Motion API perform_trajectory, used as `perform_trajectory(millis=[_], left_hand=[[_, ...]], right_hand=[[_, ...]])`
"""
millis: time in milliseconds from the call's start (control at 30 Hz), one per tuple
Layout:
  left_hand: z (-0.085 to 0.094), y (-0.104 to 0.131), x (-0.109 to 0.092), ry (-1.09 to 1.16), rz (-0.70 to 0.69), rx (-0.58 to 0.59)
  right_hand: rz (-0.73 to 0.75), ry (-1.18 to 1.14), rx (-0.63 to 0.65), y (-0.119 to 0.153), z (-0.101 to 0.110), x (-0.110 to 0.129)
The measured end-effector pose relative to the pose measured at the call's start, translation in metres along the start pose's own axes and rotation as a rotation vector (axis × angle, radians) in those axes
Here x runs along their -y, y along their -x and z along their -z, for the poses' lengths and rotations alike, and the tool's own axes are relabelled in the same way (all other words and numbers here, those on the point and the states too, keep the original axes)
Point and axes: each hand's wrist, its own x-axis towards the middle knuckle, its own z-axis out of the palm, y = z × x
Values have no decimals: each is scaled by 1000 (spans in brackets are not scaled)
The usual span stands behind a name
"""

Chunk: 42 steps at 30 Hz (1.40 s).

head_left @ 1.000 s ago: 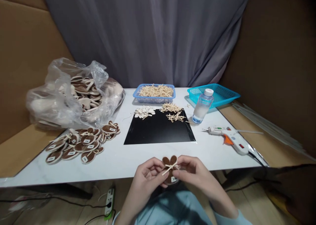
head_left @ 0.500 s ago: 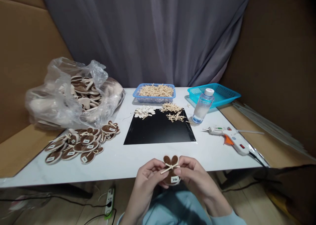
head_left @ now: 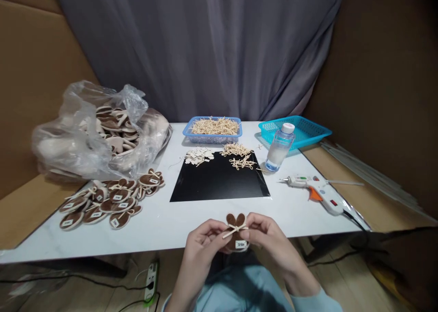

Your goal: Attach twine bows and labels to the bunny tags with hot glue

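Observation:
Between both hands, just past the table's front edge, is a brown plush bunny-shaped patch (head_left: 234, 242) with a pale rim. A cream cord bow (head_left: 236, 229) lies across it below the ears, and a small white label (head_left: 241, 244) sits lower on its front. My left hand (head_left: 206, 246) pinches the patch's left side, thumb in front by the bow's end. My right hand (head_left: 268, 239) grips the right side, its thumb near the bow's knot. Some fingers are hidden behind the patch. Similar finished-looking bunny patches (head_left: 118, 197) lie heaped at left.
A plastic bag (head_left: 73, 141) of plush pieces stands at back left. A black mat (head_left: 219, 182) holds white labels (head_left: 199, 155) and cord bows (head_left: 242, 162). Behind are a blue basket (head_left: 212, 139) of bows and a turquoise basket (head_left: 316, 132). A bottle (head_left: 278, 150) and glue gun (head_left: 316, 191) are at right.
Both hands have lifted the bunny patch very slightly and tilted it a little. The view has shifted slightly; the things on the table stay put.

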Motion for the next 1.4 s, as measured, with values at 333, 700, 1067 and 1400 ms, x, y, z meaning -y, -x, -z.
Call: perform_trajectory(millis=[333, 700, 1067, 1400], left_hand=[[-6, -72, -67, -172, -300, -103], [12, -200, -68, -216, -380, 107], [21, -214, -43, -162, -316, 169], [19, -206, -45, -85, -267, 196]], right_hand=[[126, -52, 83, -79, -11, 60], [318, -81, -133, -192, 6, 57], [301, -84, -190, -192, 15, 39], [338, -107, -145, -184, 14, 43]])
